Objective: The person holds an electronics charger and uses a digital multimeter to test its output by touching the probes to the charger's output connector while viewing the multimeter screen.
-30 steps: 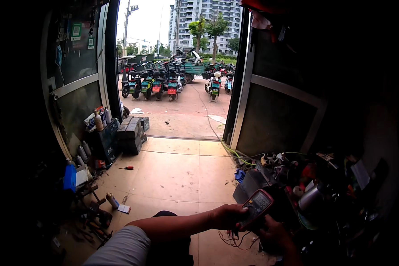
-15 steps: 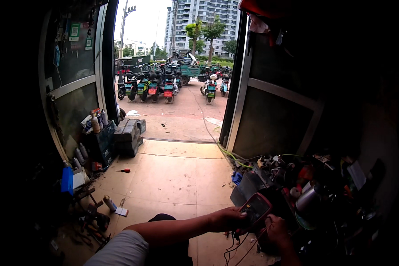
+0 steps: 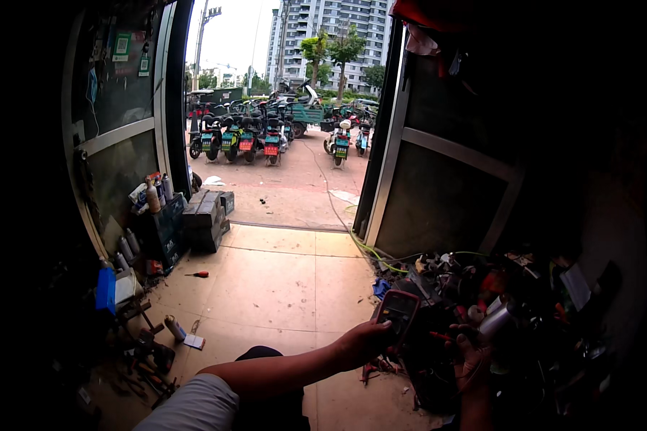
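From afar I see a screwdriver on the tiled floor; rightward, I have the left hand closed round the multimeter, held up before dark clutter. Then comes a red probe beside the half-curled right hand; I cannot tell whether it grips the probe.

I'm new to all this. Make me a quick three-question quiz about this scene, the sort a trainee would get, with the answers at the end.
1. Multiple choice: what does the person's left hand hold?
A) a hammer
B) a handheld meter
C) a paintbrush

2. True or false: a red-handled screwdriver lies on the tiled floor.

3. Fill the gap: outside, several parked ____ stand on the reddish paving.

Key:
1. B
2. True
3. two-wheelers
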The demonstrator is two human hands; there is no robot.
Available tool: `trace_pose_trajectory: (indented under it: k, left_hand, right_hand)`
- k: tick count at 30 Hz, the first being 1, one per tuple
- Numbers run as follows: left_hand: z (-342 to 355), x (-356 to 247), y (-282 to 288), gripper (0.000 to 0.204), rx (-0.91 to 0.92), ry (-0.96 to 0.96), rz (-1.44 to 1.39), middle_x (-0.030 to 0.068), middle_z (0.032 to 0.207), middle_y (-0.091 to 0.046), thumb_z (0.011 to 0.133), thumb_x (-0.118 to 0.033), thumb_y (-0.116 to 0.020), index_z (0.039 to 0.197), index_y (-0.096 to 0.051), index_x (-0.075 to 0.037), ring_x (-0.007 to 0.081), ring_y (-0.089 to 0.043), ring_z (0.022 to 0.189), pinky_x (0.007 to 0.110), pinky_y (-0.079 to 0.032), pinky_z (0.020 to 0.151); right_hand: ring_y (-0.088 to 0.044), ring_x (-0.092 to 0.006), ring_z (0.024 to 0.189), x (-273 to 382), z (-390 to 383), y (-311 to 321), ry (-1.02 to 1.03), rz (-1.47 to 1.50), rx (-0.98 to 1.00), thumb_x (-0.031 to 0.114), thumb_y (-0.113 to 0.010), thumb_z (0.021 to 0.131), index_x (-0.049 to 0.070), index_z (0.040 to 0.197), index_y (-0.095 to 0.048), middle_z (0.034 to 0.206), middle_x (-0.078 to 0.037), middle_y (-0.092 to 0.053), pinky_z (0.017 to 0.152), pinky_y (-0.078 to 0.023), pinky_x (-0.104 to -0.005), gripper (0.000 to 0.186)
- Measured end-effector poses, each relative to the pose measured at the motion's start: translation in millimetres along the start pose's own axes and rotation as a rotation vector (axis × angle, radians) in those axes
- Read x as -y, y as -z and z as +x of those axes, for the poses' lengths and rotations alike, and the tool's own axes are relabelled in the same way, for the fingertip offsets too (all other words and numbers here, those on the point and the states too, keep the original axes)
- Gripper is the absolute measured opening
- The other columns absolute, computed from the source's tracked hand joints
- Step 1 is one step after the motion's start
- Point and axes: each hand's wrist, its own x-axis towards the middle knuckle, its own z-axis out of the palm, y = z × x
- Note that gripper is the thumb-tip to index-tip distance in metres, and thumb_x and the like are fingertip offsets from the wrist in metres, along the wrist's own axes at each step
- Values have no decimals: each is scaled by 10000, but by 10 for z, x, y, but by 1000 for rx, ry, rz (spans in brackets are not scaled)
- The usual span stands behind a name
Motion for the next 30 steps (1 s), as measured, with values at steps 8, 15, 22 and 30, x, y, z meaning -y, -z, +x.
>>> trace_pose_trajectory:
  k: [8,15,22,30]
  left_hand:
    - [-28,40,-29,427,7,101,-8,74,1088,-698,1045,-370,-653,1342,-548,-82,179,-698,960,355,-579,809]
    - [-64,22,-296,450,-58,72,20,89,1041,-673,1042,-355,-647,1349,-511,-55,190,-678,896,307,-556,749]
    - [-59,30,-126,431,-41,29,-15,102,1097,-667,1048,-364,-637,1308,-546,-33,220,-666,973,391,-526,901]
    - [-34,79,8,519,-76,39,32,123,1183,-676,1016,-374,-661,1368,-540,-12,252,-684,977,482,-519,1001]
  right_hand:
    - [-708,-149,984,-210,-25,-187,64,-290,91,78,-727,1002,-4,1186,-728,1143,-74,-739,870,-600,-289,201]
    - [-694,-127,971,-471,74,6,187,-381,7,86,-730,1006,-18,1164,-730,1125,-64,-745,881,-578,-272,189]
    - [-705,-184,1023,-309,3,-171,106,-303,16,61,-693,1024,-34,1176,-688,1149,-93,-709,908,-622,-323,179]
    - [-702,-131,992,-198,-61,-302,54,-417,-64,102,-711,1024,4,1192,-708,1126,-63,-736,860,-607,-277,194]
